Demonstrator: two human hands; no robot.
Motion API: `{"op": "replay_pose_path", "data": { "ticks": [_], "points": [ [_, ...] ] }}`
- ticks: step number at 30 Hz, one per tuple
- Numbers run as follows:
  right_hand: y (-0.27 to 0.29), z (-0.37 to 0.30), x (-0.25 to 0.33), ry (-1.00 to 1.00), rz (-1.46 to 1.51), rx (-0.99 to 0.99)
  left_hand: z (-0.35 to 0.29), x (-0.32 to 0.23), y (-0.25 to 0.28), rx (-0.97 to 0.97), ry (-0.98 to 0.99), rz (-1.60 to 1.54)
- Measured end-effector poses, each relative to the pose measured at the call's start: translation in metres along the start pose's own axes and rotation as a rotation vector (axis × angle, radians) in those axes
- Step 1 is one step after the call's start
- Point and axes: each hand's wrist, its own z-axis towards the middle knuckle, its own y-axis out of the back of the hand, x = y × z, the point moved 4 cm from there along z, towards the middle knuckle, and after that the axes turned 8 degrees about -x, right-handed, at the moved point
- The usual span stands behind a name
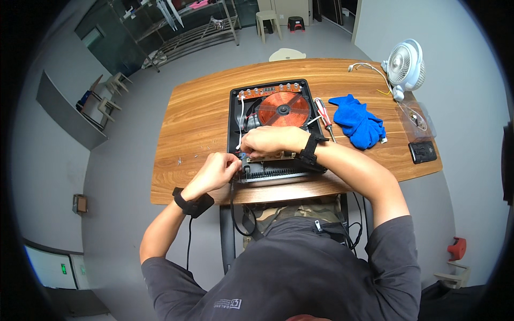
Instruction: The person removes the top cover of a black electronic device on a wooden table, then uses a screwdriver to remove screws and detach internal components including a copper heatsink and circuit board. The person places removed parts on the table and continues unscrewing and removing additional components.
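Note:
An opened induction cooker lies on the wooden table in front of me, its black housing showing a round copper coil and an orange circuit strip along the far edge. My right hand reaches over the near part of the housing, fingers curled down at its left side by small wires. At the near left corner, my left hand has its fingertips pinched together. A black cord hangs from beside those fingertips over the table edge. Whatever lies between the fingers of either hand is too small or hidden.
Right of the cooker lie a red-and-white screwdriver and a blue cloth. Farther right are a white fan, a clear plastic box and a black rectangular device. Several small screws are scattered on the left.

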Motion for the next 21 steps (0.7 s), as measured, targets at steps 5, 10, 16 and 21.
{"op": "replay_pose_path", "data": {
  "ticks": [5,10,16,21],
  "points": [
    [0.007,0.0,-0.008,0.186,0.012,-0.114,-0.001,0.002,0.018,0.129,0.33,-0.145],
    [0.011,-0.001,0.0,0.116,-0.011,-0.131,0.005,0.011,0.01,0.021,0.151,-0.078],
    [0.011,-0.006,0.002,0.093,-0.058,-0.143,0.006,-0.009,0.002,-0.098,0.057,0.034],
    [0.01,-0.005,0.004,0.132,-0.05,-0.159,0.001,-0.015,0.011,-0.182,0.002,0.212]
  ]
}}
